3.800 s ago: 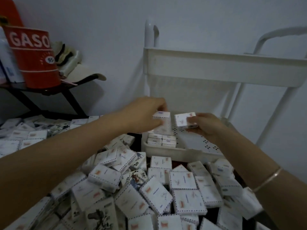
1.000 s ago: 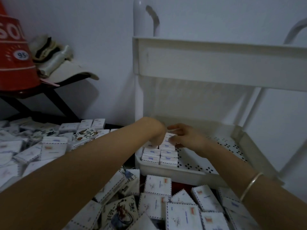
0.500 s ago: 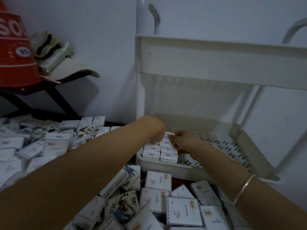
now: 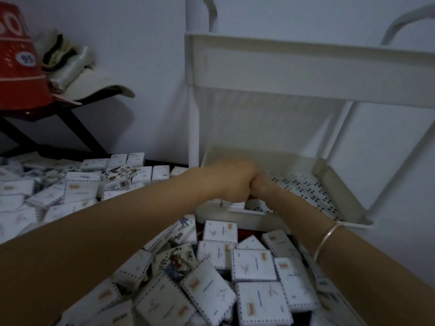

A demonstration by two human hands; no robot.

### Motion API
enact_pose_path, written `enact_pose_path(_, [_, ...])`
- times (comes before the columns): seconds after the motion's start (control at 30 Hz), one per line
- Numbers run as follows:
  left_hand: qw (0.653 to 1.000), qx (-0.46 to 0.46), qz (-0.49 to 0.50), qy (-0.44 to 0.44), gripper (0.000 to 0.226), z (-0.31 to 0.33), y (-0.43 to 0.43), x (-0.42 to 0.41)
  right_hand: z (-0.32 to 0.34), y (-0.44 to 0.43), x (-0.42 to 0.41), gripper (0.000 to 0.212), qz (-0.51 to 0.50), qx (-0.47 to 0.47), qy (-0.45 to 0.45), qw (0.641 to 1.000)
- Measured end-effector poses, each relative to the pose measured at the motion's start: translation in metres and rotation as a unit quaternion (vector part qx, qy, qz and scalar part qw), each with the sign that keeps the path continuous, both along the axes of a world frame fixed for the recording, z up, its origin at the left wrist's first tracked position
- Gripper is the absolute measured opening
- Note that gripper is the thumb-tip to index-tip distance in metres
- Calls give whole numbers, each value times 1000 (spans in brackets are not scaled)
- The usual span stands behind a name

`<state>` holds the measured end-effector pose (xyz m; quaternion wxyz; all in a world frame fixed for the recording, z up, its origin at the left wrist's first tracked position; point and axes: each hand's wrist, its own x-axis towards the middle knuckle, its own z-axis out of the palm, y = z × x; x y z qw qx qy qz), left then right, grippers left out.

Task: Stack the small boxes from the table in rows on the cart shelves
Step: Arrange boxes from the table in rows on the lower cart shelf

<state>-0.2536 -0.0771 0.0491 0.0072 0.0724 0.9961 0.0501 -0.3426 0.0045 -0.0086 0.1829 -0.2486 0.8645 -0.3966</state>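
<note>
Small white boxes with dashed borders lie in a loose pile (image 4: 254, 264) on the table below me. The white cart's lower shelf (image 4: 306, 189) has a perforated floor, and a few stacked boxes (image 4: 231, 204) show at its front left corner. My left hand (image 4: 233, 180) and my right hand (image 4: 264, 184) meet knuckle to knuckle just above those stacked boxes. Both are blurred with the fingers turned down and hidden, so I cannot tell if either holds a box.
The cart's upper shelf (image 4: 306, 69) overhangs the lower one. More boxes (image 4: 77, 191) spread across the table to the left. A red can (image 4: 18, 67) and a pale cap (image 4: 94, 83) sit on a dark rack at the far left. A wall stands behind.
My hands have drawn together until they touch, now covering most of the stacked boxes. The view has shifted slightly lower.
</note>
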Motion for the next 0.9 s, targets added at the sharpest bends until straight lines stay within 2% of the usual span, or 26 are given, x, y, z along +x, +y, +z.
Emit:
enact_pose_path(0.07, [999, 12, -16, -28, 25, -6, 11, 13, -2, 6, 1, 21, -11, -13, -13, 1000])
enact_pose_path(0.13, [996, 24, -50, -66, 24, -11, 16, 29, 0, 14, 3, 48, -28, 11, 12, 999])
enact_pose_path(0.17, [993, 35, -69, -85, 22, -14, 16, 37, 0, 20, 5, 50, -28, 24, 33, 999])
enact_pose_path(0.33, [975, 93, -102, -172, 46, -38, 19, 56, 12, 60, 28, 33, 21, 55, 161, 985])
enact_pose_path(0.47, [977, 71, -89, -179, 59, -42, 20, 54, 21, 96, 55, 18, 92, 108, 211, 967])
enact_pose_path(0.6, [985, 58, -85, -140, 44, -40, 23, 55, 31, 122, 78, 11, 147, 163, 273, 937])
enact_pose_path(0.63, [986, 57, -81, -131, 41, -39, 22, 56, 34, 127, 82, 12, 172, 180, 265, 931])
enact_pose_path(0.67, [987, 60, -75, -126, 39, -38, 22, 58, 36, 131, 85, 18, 200, 205, 240, 928])
enact_pose_path(0.73, [987, 77, -61, -126, 35, -36, 19, 61, 35, 137, 90, 44, 241, 282, 183, 911])
enact_pose_path(0.8, [988, 83, -44, -126, 34, -32, 17, 63, 29, 140, 93, 68, 247, 357, 174, 884])
enact_pose_path(0.9, [988, 82, -30, -127, 33, -25, 13, 63, 25, 137, 95, 77, 240, 400, 199, 862])
